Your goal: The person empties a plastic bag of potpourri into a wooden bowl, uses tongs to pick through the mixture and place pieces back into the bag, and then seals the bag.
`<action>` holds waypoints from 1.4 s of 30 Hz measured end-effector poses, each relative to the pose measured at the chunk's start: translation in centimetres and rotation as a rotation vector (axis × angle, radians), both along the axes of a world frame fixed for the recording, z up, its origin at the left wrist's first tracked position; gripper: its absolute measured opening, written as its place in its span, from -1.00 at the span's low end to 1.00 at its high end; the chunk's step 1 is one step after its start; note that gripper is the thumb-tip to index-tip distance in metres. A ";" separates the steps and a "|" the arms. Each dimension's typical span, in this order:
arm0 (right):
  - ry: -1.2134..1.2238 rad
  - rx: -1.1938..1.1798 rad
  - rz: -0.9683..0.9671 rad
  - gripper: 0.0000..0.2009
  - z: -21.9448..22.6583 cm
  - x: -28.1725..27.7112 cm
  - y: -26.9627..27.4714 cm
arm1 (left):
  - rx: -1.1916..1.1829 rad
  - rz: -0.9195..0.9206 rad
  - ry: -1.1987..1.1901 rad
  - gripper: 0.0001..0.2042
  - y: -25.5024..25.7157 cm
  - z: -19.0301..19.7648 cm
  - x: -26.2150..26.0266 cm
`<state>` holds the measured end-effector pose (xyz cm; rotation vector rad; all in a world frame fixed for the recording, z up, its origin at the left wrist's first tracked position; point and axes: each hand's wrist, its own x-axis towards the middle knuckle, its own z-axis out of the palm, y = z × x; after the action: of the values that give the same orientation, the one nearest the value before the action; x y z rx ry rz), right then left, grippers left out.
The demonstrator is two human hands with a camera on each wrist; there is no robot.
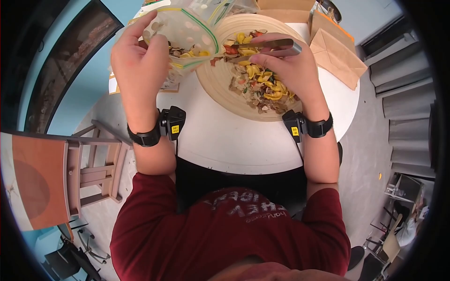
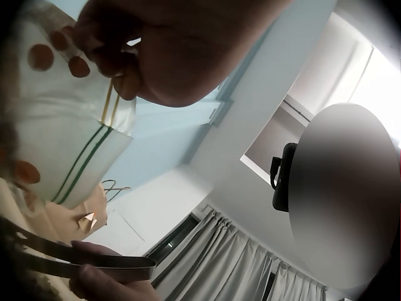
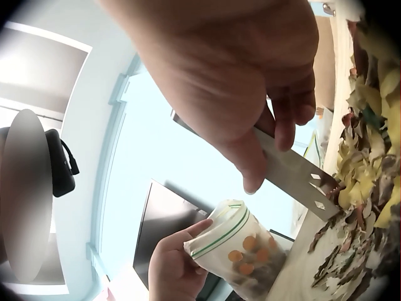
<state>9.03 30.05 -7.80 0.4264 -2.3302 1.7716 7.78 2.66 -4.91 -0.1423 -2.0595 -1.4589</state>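
Observation:
My left hand (image 1: 140, 70) grips a clear zip-top bag (image 1: 190, 30) by its rim, with the bag's mouth turned toward the plate. Orange dots mark the bag (image 3: 247, 257), and dark and yellow bits lie inside it. My right hand (image 1: 295, 68) pinches metal tongs (image 3: 294, 179) between thumb and fingers. The tongs' tips reach into a heap of dried-looking leaves and yellow curled pieces (image 1: 267, 86), right at a reddish piece (image 1: 230, 49). That heap spreads over a large round wooden plate (image 1: 213, 89), just right of the bag.
The plate stands on a round white table (image 1: 220, 145). Brown paper bags (image 1: 335, 58) lie at the table's right back, and more clear bags (image 1: 225, 7) are behind the plate. A wooden chair (image 1: 98, 173) stands off to the left. Grey curtains (image 1: 403, 98) hang at the right.

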 end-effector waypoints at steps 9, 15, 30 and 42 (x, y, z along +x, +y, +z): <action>0.056 0.053 -0.035 -0.81 -0.2 -0.1 0.3 | -0.070 -0.076 -0.022 -0.58 0.4 -0.2 0.3; 0.085 -0.016 -0.171 -0.79 1.4 0.5 1.6 | -0.192 -0.117 -0.080 -0.60 0.3 -0.1 0.6; 0.160 -0.407 -0.083 -0.70 3.0 0.6 3.6 | -0.111 -0.159 -0.140 -0.51 1.1 0.3 1.0; 0.025 -0.040 -0.312 -0.70 0.4 -2.1 8.7 | 0.366 -0.207 -0.129 -0.53 -3.3 1.2 -1.0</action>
<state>6.93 38.74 -7.43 0.0716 -2.1962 1.6485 6.77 -0.66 -3.66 -0.1177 -1.8804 -1.9930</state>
